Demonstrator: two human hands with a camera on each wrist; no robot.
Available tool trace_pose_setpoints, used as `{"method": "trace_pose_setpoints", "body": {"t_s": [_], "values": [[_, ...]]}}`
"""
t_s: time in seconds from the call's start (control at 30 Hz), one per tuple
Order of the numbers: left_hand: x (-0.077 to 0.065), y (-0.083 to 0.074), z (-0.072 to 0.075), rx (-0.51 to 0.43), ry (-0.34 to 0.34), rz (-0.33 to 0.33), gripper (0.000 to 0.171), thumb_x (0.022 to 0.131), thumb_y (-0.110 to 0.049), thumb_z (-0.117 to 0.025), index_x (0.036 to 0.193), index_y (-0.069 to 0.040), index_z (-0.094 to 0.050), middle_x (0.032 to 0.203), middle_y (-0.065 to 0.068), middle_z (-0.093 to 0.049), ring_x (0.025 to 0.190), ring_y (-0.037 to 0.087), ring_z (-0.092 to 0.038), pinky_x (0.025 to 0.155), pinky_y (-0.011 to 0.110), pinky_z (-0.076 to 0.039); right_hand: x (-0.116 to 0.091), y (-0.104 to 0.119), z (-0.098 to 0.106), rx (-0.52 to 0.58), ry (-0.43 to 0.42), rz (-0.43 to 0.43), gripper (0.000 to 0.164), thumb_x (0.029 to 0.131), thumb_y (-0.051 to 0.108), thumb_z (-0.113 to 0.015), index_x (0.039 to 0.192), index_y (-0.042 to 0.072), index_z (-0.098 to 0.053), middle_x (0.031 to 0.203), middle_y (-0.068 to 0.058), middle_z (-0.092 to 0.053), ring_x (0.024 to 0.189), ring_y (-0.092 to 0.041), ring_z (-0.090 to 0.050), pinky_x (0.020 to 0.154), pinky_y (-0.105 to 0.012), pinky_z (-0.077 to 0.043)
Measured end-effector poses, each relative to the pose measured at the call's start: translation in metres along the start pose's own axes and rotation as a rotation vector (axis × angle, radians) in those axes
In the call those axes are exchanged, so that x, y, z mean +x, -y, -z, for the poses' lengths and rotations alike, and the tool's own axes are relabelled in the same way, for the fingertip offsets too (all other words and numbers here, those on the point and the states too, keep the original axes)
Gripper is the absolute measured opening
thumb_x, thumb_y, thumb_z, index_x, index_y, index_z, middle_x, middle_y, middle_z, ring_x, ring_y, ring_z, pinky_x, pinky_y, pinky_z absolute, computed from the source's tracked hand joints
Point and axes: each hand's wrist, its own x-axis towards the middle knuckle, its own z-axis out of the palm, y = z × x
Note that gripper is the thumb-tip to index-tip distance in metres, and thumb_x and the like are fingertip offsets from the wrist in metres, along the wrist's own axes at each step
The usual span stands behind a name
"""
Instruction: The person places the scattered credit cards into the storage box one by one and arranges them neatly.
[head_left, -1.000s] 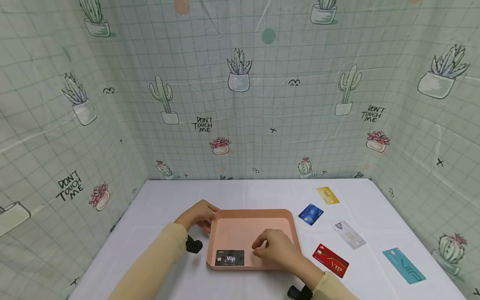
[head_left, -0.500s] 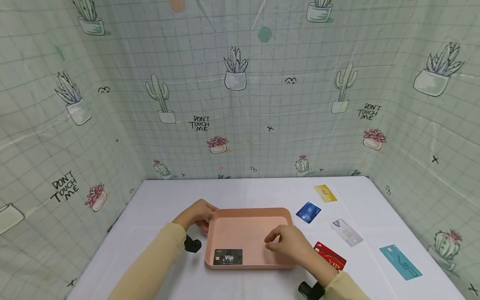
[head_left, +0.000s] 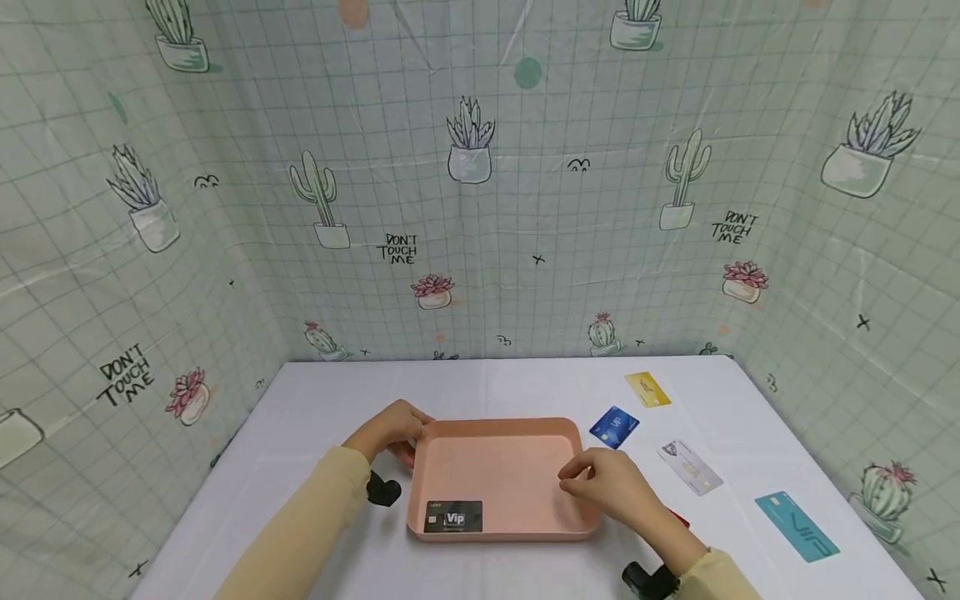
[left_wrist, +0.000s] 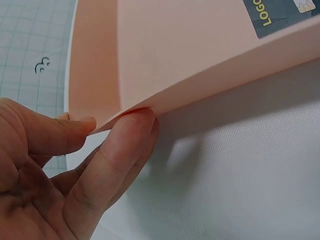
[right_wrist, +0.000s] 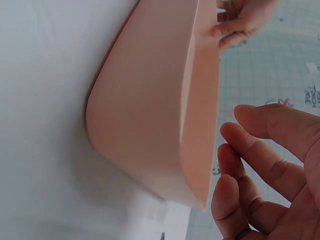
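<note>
A shallow pink tray [head_left: 487,458] stands on the table, with a black Vip card [head_left: 453,517] flat in its near left corner. My left hand [head_left: 390,429] grips the tray's far left corner; in the left wrist view the thumb lies at the rim and fingers press the outer wall [left_wrist: 225,75]. Over the tray's right edge hovers my right hand [head_left: 603,479], its fingers loosely bent. Nothing shows between those fingers [right_wrist: 270,160] in the right wrist view, where they are beside the tray wall [right_wrist: 135,105].
Right of the tray lie a gold card [head_left: 648,389], a blue card [head_left: 614,427], a silver card [head_left: 690,467] and a teal card [head_left: 797,526]. A red card [head_left: 679,518] is mostly hidden behind my right forearm. Cactus-print cloth [head_left: 540,208] surrounds the white table [head_left: 345,383].
My right hand has moved right, from over the tray's interior to its right edge, and now covers most of the red card. My left hand stays at the tray's corner.
</note>
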Motion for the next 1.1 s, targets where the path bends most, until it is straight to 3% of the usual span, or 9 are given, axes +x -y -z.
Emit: {"method": "trace_pose_setpoints", "body": {"t_s": [0.4,0.57,0.9,1.1], "values": [[-0.002,-0.001,0.001,-0.006,0.007,-0.018,0.044,0.093,0.007,-0.053,0.134,0.001,-0.067,0.102,0.016,-0.077,0.066,0.026,-0.075,0.054,0.031,-0.063,-0.003,-0.027,0.013,-0.037,-0.004,-0.049,0.004,0.086,0.022,-0.082,0.09,0.02,-0.081,0.091,0.006,-0.074,0.077,-0.012,-0.058,0.061,-0.028,-0.049],[-0.002,0.0,-0.001,-0.002,0.006,-0.011,0.045,0.092,0.007,-0.053,0.134,0.001,-0.067,0.098,0.015,-0.077,0.059,0.02,-0.07,0.053,0.03,-0.062,-0.006,-0.038,0.019,-0.055,-0.004,-0.074,0.004,0.087,0.022,-0.082,0.09,0.019,-0.082,0.09,0.005,-0.075,0.077,-0.012,-0.058,0.065,-0.029,-0.048],[0.0,0.001,-0.003,-0.009,0.011,-0.024,0.047,0.089,0.007,-0.052,0.134,0.0,-0.068,0.098,0.016,-0.077,0.055,0.017,-0.067,0.05,0.029,-0.06,-0.019,-0.07,0.031,-0.073,-0.004,-0.186,0.012,0.087,0.025,-0.082,0.093,0.015,-0.08,0.091,0.002,-0.074,0.076,-0.014,-0.059,0.063,-0.029,-0.049],[-0.001,0.003,-0.002,-0.004,-0.003,-0.018,0.048,0.088,0.008,-0.052,0.133,-0.001,-0.069,0.091,0.014,-0.076,0.052,0.015,-0.063,0.049,0.027,-0.06,-0.023,-0.083,0.037,-0.115,0.001,-0.211,0.017,0.086,0.028,-0.083,0.095,0.013,-0.08,0.091,0.001,-0.073,0.08,-0.016,-0.06,0.065,-0.031,-0.052]]}}
